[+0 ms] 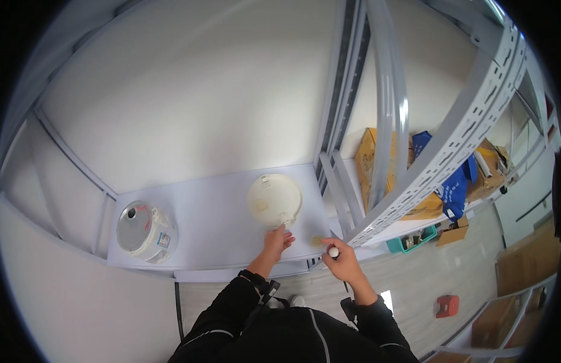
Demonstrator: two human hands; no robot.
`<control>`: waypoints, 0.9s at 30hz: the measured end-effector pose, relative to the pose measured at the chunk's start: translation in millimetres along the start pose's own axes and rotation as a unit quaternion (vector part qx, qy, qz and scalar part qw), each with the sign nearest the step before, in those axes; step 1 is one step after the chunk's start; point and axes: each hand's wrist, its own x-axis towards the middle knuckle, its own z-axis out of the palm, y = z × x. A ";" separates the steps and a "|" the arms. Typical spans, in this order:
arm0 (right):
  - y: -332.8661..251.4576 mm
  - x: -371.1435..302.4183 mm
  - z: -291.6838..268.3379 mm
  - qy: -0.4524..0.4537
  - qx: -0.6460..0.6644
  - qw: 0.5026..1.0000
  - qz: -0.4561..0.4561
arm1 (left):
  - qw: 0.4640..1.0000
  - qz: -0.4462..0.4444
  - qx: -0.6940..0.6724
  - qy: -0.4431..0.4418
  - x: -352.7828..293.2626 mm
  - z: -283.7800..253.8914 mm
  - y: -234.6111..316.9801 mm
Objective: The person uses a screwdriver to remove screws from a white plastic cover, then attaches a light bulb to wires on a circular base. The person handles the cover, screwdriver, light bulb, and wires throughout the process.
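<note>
A round off-white lid (279,192) with clips at its rim and a yellowish stain lies on the white shelf board (211,212). My left hand (277,243) is at its near edge, thumb and fingertips closed at the rim beside a clip. To the right, my right hand (345,265) is closed around a small tool with a white rounded end (333,252). Its kind is mostly hidden by my fingers. Just past those fingertips a yellowish patch (317,241) shows; whether it belongs to the tool I cannot tell.
A white bucket (164,237) with a grey top stands at the shelf's left. Perforated metal uprights (438,163) rise close on my right. Beyond them are a yellow carton (366,163), blue bags (455,190) and a teal bin (413,240). A red stool (447,306) stands on the floor.
</note>
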 end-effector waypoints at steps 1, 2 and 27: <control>-2.0 -1.7 -5.5 0.006 -0.010 1.000 -0.005 | 1.000 -0.001 -0.017 0.010 6.8 2.6 0.5; -3.2 -3.1 -10.6 0.010 -0.019 1.000 -0.009 | 0.999 -0.004 -0.033 0.022 15.8 1.2 -2.6; -22.1 53.3 47.3 -0.115 0.257 0.955 0.096 | 0.965 0.050 -0.095 -0.240 -88.6 -90.7 38.1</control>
